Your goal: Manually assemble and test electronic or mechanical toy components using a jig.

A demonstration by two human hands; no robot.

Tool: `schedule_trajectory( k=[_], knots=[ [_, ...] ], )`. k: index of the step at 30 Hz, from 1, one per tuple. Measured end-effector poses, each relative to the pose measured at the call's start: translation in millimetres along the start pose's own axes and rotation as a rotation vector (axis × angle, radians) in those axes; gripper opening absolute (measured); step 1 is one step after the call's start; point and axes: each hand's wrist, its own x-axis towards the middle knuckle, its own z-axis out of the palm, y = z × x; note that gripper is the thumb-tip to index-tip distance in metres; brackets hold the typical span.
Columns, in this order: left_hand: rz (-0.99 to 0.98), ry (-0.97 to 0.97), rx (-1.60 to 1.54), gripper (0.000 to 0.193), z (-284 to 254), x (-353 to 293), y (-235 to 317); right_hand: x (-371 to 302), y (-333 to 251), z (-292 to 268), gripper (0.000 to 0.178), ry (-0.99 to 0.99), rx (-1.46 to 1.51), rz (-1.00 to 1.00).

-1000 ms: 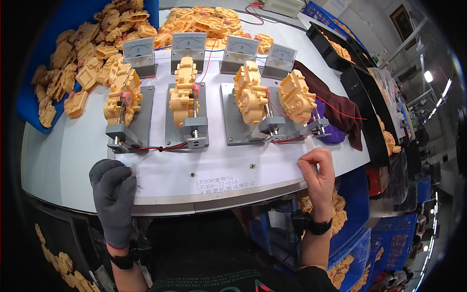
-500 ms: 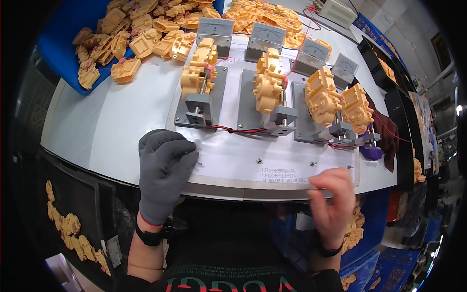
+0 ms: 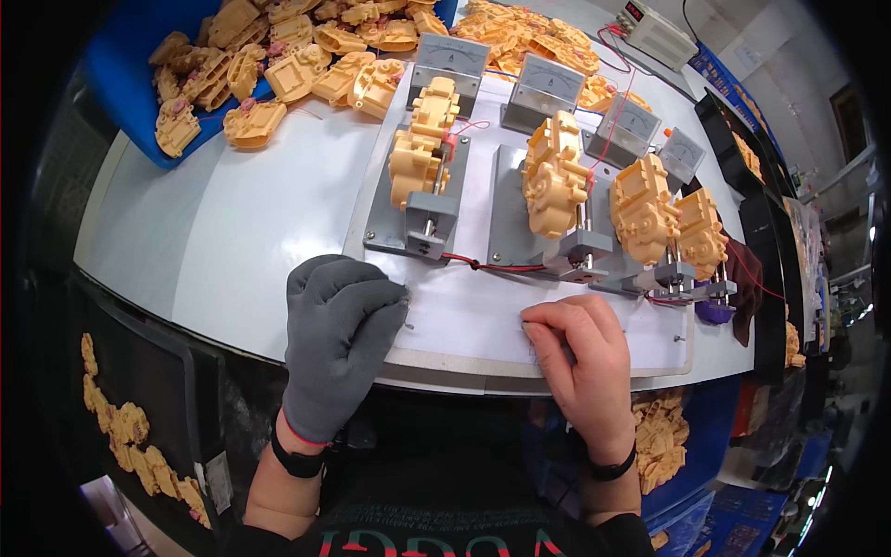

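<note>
My left hand [image 3: 336, 339], in a grey glove, is closed in a pinch at the front left of the white sheet [image 3: 455, 339]. Whatever sits between its fingertips is too small to name. My bare right hand [image 3: 585, 364] also pinches, over the sheet's front middle; its fingertips hide what they may hold. Beyond my hands, tan plastic gear housings are mounted on grey test stands: a left one [image 3: 425, 144], a middle one [image 3: 555, 176] and two at the right, one of them nearer [image 3: 642, 212] and one outermost [image 3: 701, 232]. A small screw-like post [image 3: 679, 339] stands at the sheet's right front.
Behind the stands are several analog meters [image 3: 548, 85]. A blue bin [image 3: 121, 93] of tan housings is at the far left, with a loose pile [image 3: 520, 32] at the back. A power supply [image 3: 654, 35] stands back right. Red and black wires [image 3: 492, 267] cross before the stands.
My right hand has moved left and slightly up, over the sheet's middle. My left hand stays pinched near the front left. The whole view has shifted, carrying the stands rightward and lower.
</note>
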Motion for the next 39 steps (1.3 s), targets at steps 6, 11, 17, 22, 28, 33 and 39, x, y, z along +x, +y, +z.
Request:
schedule_trajectory(
  k=[6,11,17,22,28,33,39],
  knots=[
    [0.006,-0.007,-0.004,0.016,-1.2,-4.6,-2.7,-2.2,3.5,1.9,0.016,0.019,-0.041,-0.093],
    [-0.038,-0.021,-0.020,0.016,0.9,-7.3,-8.0,-28.7,15.7,-42.0,0.019,0.312,-0.178,0.020],
    [-0.048,-0.032,-0.047,0.015,2.4,-4.4,-8.4,-64.2,66.4,-90.4,0.010,0.403,-0.150,0.448],
    [-0.045,-0.026,-0.005,0.015,-2.3,-4.8,-5.4,-63.4,79.3,-87.0,0.008,0.276,-0.195,0.389],
    [0.002,-0.003,-0.061,0.014,2.5,-1.1,-4.4,-69.5,82.1,-94.5,0.007,0.299,-0.204,0.400],
    [0.024,-0.005,-0.017,0.011,-6.2,-0.6,3.1,-64.5,46.2,-75.2,0.009,0.485,-0.089,0.244],
    [-0.007,-0.066,-0.013,0.011,-9.0,3.1,-1.4,-21.2,-6.7,-24.8,0.016,0.121,0.100,-0.057]
  ],
)
